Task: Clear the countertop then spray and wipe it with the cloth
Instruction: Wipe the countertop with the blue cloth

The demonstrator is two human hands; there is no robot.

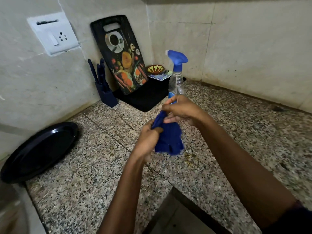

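We are holding the blue cloth (168,141) up above the speckled stone countertop (236,132), both hands close together in the middle of the view. Our left hand (146,139) is gripping the cloth's left edge, fingers curled round a bunched fold, and our right hand (182,112) is pinching the twisted top end of it between thumb and fingers, so the rest of the cloth is hanging down between the two hands, clear of the stone. Just behind the right hand the spray bottle (177,76) is standing upright on the countertop, its blue trigger head pointing left; its base is hidden behind our fingers. Small yellowish crumbs (189,157) are lying on the stone just below the hanging cloth. In the far corner a printed cutting board (121,54) is leaning against the wall, with a dark blue knife block (105,92) standing beside it on the left and a patterned bowl (155,69) sitting on something dark to its right. A black plate (40,151) is lying tilted at the left edge of the countertop, near the wall. A white wall socket (54,34) is showing above it.
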